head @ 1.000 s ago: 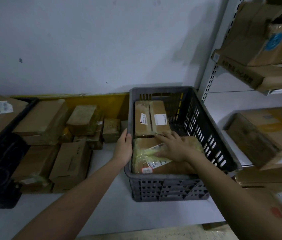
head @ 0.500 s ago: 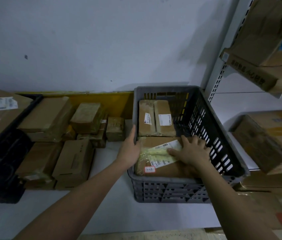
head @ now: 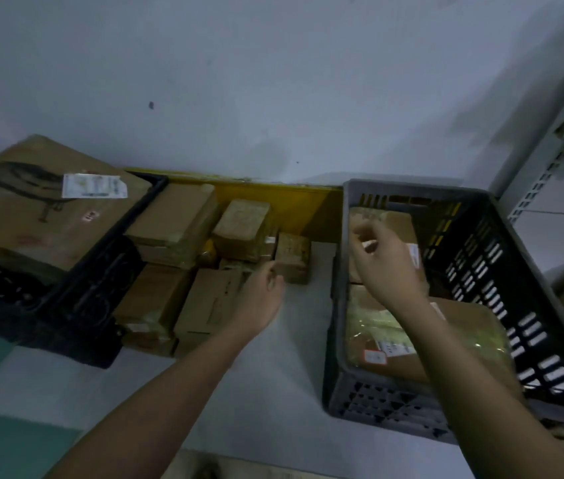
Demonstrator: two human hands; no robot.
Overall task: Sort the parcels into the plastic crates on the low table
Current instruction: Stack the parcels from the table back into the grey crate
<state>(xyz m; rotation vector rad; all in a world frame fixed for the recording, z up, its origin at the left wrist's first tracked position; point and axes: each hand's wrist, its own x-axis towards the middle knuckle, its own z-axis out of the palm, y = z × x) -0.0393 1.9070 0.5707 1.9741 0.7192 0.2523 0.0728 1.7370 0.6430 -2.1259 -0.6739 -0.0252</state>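
Low table (head: 301, 357), grey crate (head: 337, 305) (parcels inside)

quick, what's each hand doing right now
Left hand: open, loosely curled, holding nothing, beside the loose parcels.
Right hand: open, relaxed, holding nothing, over the grey crate.

A plain pale wall (head: 273, 81) stood behind in dim light. A white perforated shelf upright (head: 546, 174) rose at right, and a yellow strip (head: 294, 198) ran along the wall's foot.
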